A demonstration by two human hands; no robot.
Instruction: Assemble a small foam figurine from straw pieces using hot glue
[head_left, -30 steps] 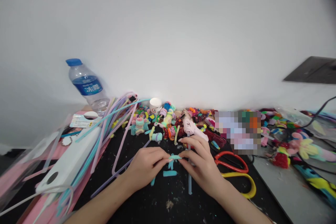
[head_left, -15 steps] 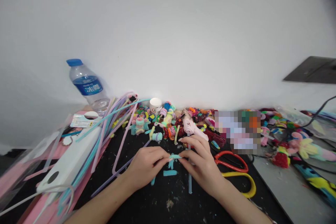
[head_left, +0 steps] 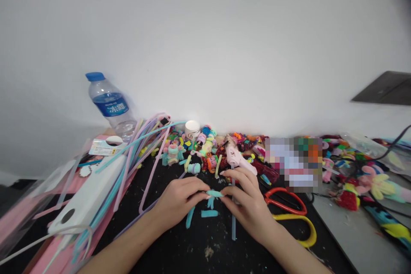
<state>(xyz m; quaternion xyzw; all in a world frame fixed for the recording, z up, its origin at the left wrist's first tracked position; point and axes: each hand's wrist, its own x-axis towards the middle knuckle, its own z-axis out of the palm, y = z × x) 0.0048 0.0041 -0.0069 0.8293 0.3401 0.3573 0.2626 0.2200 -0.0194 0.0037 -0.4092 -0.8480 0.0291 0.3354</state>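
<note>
Frame centre: left hand (head_left: 178, 200) and right hand (head_left: 246, 204) both pinch one teal piece (head_left: 214, 194); two loose teal bits (head_left: 209, 213) lie below.

Water bottle (head_left: 109, 102) with blue cap stands at rear left against the white wall. Bundle of pastel pipe cleaners (head_left: 141, 145) lies slanted beside a white box (head_left: 86, 197). Pink glue gun (head_left: 236, 158) rests among small colourful figures (head_left: 192, 150). Red-and-yellow-handled scissors (head_left: 292, 218) lie on the black mat (head_left: 199, 252). Small white jar (head_left: 192, 128) stands at the wall.
</note>
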